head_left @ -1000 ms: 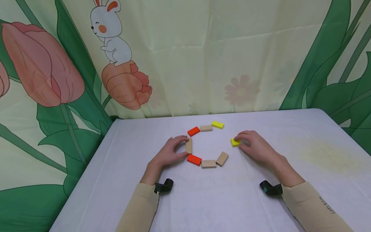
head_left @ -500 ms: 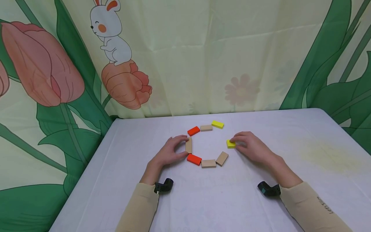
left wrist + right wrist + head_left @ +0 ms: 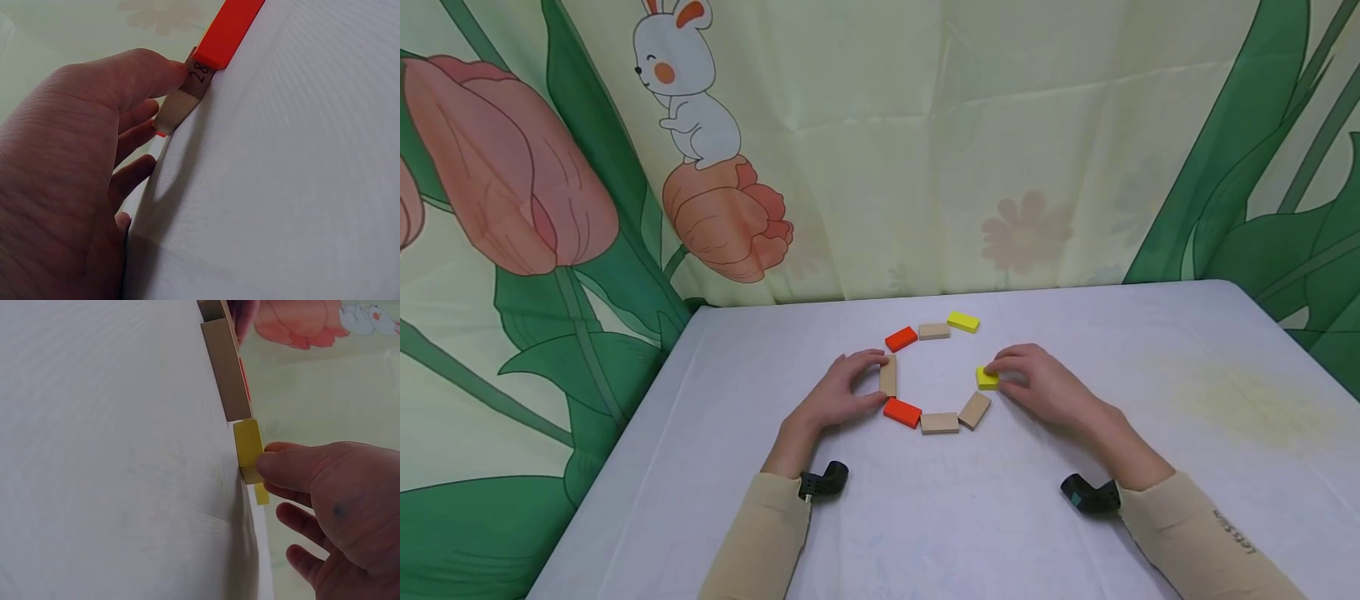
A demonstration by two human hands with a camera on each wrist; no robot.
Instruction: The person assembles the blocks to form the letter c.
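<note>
A ring of flat blocks is laid out on a table [image 3: 715, 467] covered with a pale cloth, toward its far edge and roughly midway between its left and right edges. The right hand [image 3: 1037, 387] is curled over a yellow block [image 3: 987, 377] on the right side of the ring, with thumb and fingertips closed on it; in the right wrist view the thumb is pressed on the block's top, and the block lies on the cloth just beside the angled tan block [image 3: 974, 410]. Whether the two blocks actually touch cannot be told from either view. The left hand [image 3: 842, 396] is cupped around the upright-lying tan block [image 3: 888, 376] on the left side of the ring, thumb at its near end and fingers at its far end; in the left wrist view this block bears the number 28 and is met at its end by the near orange block [image 3: 902, 412]. A flat tan block [image 3: 940, 422] lies between the near orange block and the angled tan block. Toward the far edge a far orange block [image 3: 901, 338], a small tan block [image 3: 934, 331] and a second yellow block [image 3: 962, 322] are set in a row. A printed curtain [image 3: 925, 150] hangs behind the table.
</note>
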